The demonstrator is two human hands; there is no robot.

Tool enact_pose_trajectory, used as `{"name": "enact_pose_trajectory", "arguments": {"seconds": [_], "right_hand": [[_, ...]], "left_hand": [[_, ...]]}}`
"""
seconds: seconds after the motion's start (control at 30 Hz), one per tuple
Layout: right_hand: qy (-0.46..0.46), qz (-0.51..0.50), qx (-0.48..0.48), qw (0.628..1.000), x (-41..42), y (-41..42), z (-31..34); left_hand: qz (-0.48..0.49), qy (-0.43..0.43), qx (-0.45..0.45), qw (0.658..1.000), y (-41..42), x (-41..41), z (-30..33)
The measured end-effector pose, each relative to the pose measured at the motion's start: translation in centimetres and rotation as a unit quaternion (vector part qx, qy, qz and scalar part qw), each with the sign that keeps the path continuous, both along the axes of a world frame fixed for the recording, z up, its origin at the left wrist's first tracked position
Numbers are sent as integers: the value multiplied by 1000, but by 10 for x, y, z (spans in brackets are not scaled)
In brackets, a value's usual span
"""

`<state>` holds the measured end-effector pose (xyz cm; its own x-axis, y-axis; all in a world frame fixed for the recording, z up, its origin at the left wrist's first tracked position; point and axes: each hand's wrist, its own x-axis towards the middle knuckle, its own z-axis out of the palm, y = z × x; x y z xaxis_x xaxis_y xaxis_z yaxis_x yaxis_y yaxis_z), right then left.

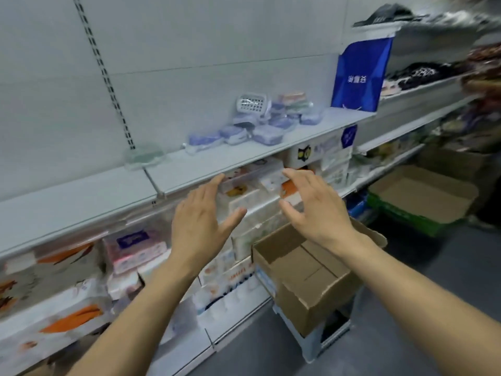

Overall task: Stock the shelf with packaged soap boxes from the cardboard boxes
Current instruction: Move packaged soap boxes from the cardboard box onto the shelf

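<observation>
An open brown cardboard box (306,270) is seen nearest, lower right, raised on a pale plastic stool (317,346). Just beyond it, the left hand (200,226) and right hand (314,210) are held up with fingers spread, nothing gripped. Farther off, small bluish clear-wrapped soap boxes (260,126) are piled on the grey metal shelf (217,161).
</observation>
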<state>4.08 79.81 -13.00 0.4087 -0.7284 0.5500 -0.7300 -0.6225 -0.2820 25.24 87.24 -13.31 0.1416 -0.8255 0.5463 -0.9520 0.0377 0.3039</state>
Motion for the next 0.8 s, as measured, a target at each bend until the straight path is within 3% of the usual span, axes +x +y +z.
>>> {"name": "enact_pose_trajectory", "arguments": {"seconds": [0.5, 0.8], "right_hand": [[13, -11, 22, 1000, -118, -307, 42], [23, 19, 83, 996, -144, -475, 57]], "left_hand": [[-51, 98, -16, 994, -322, -112, 17], [-70, 88, 24, 993, -473, -126, 35]]}}
